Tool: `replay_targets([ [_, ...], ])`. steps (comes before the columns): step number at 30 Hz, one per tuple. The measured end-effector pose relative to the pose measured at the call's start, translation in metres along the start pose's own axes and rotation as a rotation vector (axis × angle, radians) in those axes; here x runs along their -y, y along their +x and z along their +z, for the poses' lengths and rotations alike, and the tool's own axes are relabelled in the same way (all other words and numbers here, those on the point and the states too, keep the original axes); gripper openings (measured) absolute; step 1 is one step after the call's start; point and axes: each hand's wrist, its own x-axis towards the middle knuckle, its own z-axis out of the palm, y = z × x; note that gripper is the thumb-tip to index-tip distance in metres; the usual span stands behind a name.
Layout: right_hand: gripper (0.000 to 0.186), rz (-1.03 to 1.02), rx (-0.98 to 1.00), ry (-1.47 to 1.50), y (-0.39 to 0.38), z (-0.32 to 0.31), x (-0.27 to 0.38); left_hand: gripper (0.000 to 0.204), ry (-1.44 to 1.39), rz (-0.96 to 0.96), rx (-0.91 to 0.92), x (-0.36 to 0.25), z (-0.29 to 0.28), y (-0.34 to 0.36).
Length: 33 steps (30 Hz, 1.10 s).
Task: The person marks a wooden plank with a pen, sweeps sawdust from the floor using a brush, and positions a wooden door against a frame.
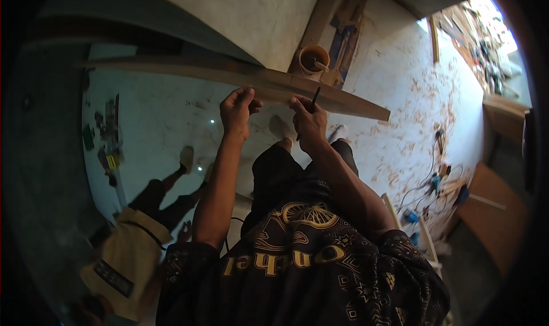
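Note:
A long, narrow wooden board point(206, 72) stretches across in front of me, its right end tapering. My left hand point(235, 112) is at the board's near edge, fingers curled and thumb against the forefinger; whatever is in that pinch is hidden. To its right, my right hand point(310, 123) grips a dark, thin pencil-like stick point(316, 97) that points up and slants across the fingers. The thumb and forefinger of this hand come up to the board's near edge; whether they press on it I cannot tell.
Beyond the board stands a bucket point(314, 57) with a handled tool in it. Shavings litter the pale floor point(400, 97). Cables and blue power tools point(436, 183) lie at right. Another person point(134, 252) is at lower left, near scattered tools point(108, 154).

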Motion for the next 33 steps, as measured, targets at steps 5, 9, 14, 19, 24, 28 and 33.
replay_targets([
  [5,0.029,-0.058,-0.141,0.051,0.007,0.026,-0.021,0.016,0.054,-0.033,0.076,-0.004,-0.014,0.033],
  [9,0.031,-0.028,-0.236,0.043,0.008,0.036,-0.016,0.016,0.066,-0.049,0.115,-0.005,-0.018,0.042],
  [14,0.030,-0.027,-0.253,0.034,0.008,0.039,-0.019,0.016,0.115,-0.092,0.199,-0.005,-0.025,0.054],
  [19,0.030,-0.067,-0.260,0.023,0.013,0.036,-0.024,0.016,0.094,-0.087,0.237,-0.004,-0.025,0.059],
  [24,0.030,-0.087,-0.247,0.022,0.013,0.037,-0.025,0.016,0.087,-0.070,0.241,-0.005,-0.026,0.057],
  [28,0.029,-0.059,-0.223,0.043,0.013,0.034,-0.026,0.017,0.105,-0.035,0.225,-0.005,-0.025,0.055],
  [33,0.029,-0.066,-0.198,0.035,0.016,0.030,-0.028,0.019,0.118,-0.041,0.204,-0.006,-0.023,0.053],
])
